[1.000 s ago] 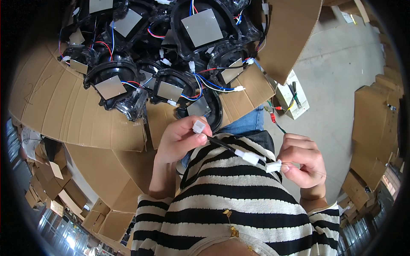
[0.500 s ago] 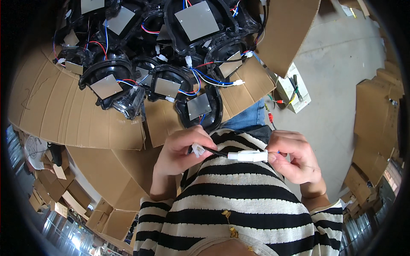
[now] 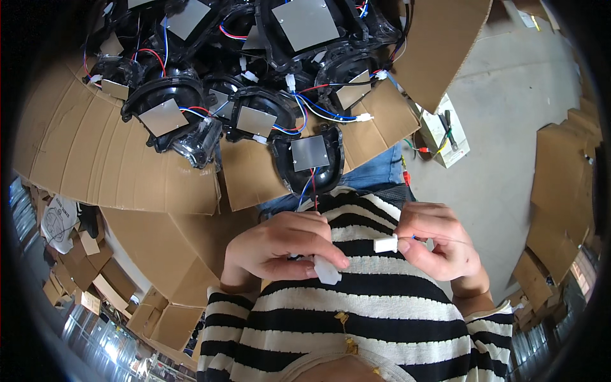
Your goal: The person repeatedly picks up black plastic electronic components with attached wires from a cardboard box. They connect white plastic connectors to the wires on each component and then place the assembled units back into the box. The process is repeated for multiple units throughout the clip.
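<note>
Left hand (image 3: 280, 247), right hand (image 3: 439, 243), both curled, gripping white connectors (image 3: 385, 244)

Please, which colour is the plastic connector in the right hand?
The small, boxy plastic connector in the right hand is white, seen best in the head view.

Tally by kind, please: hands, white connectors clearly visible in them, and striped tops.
Hands: 2 (left hand, right hand)
White connectors: 2 (left-hand connector, right-hand connector)
Striped tops: 1 (black-and-cream top)
Total: 5
</note>
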A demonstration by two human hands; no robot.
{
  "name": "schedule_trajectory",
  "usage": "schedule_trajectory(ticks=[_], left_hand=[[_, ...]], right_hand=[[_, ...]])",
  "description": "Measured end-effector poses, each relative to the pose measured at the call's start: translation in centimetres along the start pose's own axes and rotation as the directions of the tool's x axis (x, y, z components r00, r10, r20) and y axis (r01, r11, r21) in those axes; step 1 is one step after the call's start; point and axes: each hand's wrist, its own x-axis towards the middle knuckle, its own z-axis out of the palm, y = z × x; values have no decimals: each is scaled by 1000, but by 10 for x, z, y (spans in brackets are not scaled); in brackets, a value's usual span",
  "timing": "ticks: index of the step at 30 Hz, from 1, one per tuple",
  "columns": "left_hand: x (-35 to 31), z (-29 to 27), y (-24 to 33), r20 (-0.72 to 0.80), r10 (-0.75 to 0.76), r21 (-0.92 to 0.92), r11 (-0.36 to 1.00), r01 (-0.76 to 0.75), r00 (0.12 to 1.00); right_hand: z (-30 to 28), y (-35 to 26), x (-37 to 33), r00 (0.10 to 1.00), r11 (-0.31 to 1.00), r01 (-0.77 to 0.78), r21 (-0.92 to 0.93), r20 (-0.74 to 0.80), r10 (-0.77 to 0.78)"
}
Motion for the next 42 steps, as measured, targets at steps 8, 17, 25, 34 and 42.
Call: schedule_trajectory(ticks=[8, 17, 25, 34, 42], left_hand=[[5, 15, 8, -260, 57, 500, 862, 83, 964], [9, 30, -3, -312, 406, 874, 477, 93, 859], [23, 25, -21, -188, 615, 975, 214, 67, 765], [8, 23, 6, -457, 354, 815, 534, 225, 816], [-126, 46, 124, -665, 714, 659, 699, -276, 219]], right_hand=[[11, -8, 3, 997, 995, 78, 58, 19, -80], [14, -8, 1, 990, 984, -122, 133, -56, 130], [21, 2, 8, 964, 995, -63, -81, -263, 39], [3, 6, -4, 965, 987, -75, 142, -240, 108], [-9, 13, -20, 945, 985, -126, 120, -287, 156]])
